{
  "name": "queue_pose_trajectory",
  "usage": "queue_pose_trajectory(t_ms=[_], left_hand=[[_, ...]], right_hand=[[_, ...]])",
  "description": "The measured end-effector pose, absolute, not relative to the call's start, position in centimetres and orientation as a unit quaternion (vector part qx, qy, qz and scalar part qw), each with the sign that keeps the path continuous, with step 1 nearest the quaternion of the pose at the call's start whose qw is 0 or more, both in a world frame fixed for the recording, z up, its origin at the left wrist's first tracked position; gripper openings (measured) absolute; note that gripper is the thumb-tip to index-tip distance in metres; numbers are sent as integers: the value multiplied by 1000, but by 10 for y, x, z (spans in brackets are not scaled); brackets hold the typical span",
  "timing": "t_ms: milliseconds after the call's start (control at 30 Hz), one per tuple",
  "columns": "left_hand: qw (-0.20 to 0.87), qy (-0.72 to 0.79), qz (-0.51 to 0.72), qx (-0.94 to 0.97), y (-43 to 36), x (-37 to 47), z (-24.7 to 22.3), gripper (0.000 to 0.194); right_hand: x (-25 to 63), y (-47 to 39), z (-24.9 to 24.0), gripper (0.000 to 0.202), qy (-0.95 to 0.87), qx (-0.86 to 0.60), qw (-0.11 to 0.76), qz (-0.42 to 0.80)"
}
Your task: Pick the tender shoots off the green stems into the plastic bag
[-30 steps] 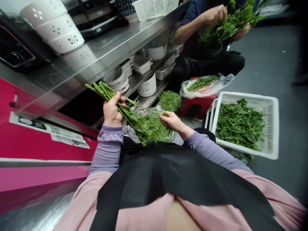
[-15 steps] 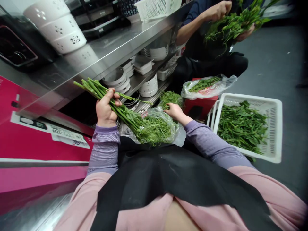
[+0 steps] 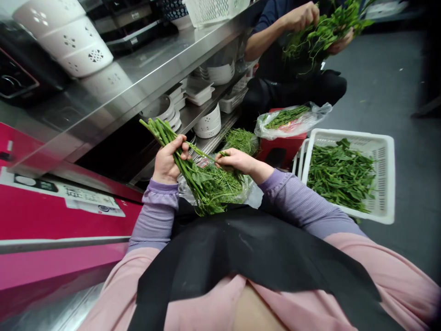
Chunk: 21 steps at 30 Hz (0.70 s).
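My left hand [image 3: 168,160] is closed around a bunch of long green leafy stems [image 3: 189,177], cut ends pointing up and left, leaves hanging down toward my lap. A single stem [image 3: 200,152] stretches from the bunch across to my right hand [image 3: 237,162], whose fingers pinch its far end. Some leafy bits hang below the right fingers. Beneath both hands lies a clear plastic bag [image 3: 253,195] with a heap of thin green tendrils [image 3: 230,184]. Part of that heap is hidden behind the bunch.
At right, a white slotted basket [image 3: 386,184] holds picked greens. A red box [image 3: 280,149] carries a plastic bag [image 3: 310,120] of stems. Ahead crouches a co-worker [image 3: 285,73] holding greens. Left is a steel shelf unit [image 3: 165,69] with white bowls [image 3: 208,123].
My right hand has risen from the tendril heap and now grips the end of the single stem. My left hand and its bunch appear further right in view.
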<state>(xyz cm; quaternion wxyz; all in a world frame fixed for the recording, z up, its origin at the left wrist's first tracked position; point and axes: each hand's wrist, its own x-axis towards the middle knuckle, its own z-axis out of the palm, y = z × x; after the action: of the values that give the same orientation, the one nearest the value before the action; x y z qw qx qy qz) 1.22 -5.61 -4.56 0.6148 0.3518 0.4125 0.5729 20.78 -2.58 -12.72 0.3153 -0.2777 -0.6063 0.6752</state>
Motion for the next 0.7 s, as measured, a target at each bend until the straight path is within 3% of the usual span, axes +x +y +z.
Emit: queue_pose_trajectory(t_ms=[133, 267, 467, 700], left_hand=[[602, 413, 558, 394, -63, 18, -54, 15], [615, 391, 545, 414, -68, 23, -59, 16], [694, 381, 463, 398, -58, 32, -75, 16], [682, 401, 443, 421, -50, 39, -86, 22]], right_hand=[[206, -22, -139, 11, -424, -389, 474, 666], [212, -9, -143, 13, -205, -445, 545, 680], [195, -28, -121, 16, -363, -303, 447, 759], [195, -45, -112, 20, -411, -288, 381, 776]])
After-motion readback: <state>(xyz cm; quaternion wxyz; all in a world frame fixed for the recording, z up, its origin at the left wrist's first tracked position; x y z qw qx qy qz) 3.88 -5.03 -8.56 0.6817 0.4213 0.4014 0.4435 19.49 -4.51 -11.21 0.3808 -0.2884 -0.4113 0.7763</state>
